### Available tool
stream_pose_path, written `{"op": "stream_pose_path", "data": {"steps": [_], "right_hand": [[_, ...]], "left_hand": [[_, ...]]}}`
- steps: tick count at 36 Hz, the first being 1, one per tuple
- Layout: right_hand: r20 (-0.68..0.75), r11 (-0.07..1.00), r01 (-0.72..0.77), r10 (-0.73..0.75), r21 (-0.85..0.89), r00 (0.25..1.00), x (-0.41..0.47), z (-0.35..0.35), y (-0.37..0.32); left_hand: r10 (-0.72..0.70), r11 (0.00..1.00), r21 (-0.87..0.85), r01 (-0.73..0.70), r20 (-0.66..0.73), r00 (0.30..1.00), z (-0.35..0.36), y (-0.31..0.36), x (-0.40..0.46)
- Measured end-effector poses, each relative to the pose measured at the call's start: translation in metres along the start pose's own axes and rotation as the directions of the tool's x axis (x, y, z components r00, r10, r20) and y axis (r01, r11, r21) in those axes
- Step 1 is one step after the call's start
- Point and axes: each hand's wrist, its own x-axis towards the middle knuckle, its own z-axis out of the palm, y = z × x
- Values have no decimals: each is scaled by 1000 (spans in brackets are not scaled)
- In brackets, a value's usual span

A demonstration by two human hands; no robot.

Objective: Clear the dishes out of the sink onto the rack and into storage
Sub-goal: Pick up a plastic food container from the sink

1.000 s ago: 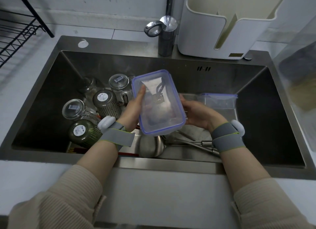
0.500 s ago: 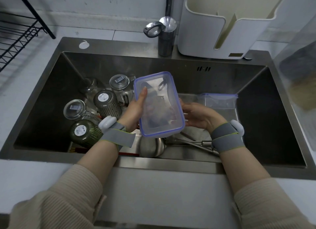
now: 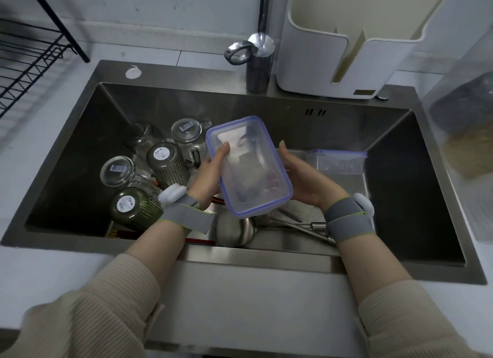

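I hold a clear plastic container [image 3: 250,170] with a blue rim above the steel sink [image 3: 266,259], tilted toward me. My left hand [image 3: 212,174] grips its left side, thumb lying along the rim. My right hand [image 3: 306,178] holds its right side, thumb pointing up and fingers hidden beneath it. Several glasses lie at the sink's left: two clear ones [image 3: 118,172] and two dark ribbed ones [image 3: 166,162]. A steel ladle [image 3: 234,230] and other metal utensils [image 3: 301,225] lie under the container. A second clear, blue-rimmed container [image 3: 338,161] sits at the right.
A black wire rack [image 3: 24,64] stands on the counter at the far left. The faucet base [image 3: 257,61] and a white plastic holder [image 3: 344,37] stand behind the sink. Red chopsticks [image 3: 200,240] lie along the sink's front wall. The sink's right part is dark and bare.
The container has dropped slightly and turned clockwise between my hands. My right palm has opened more toward its side; my left thumb stays on the rim.
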Motion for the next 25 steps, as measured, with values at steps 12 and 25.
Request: {"op": "stream_pose_path", "data": {"steps": [12,25], "right_hand": [[-48,992,24,-18,123,999,-9,12,2],[-149,994,97,-88,52,985,-15,76,-67]], "left_hand": [[-46,998,-58,32,-241,969,-10,5,-8],[9,989,-121,-88,-539,842,-34,69,-26]]}}
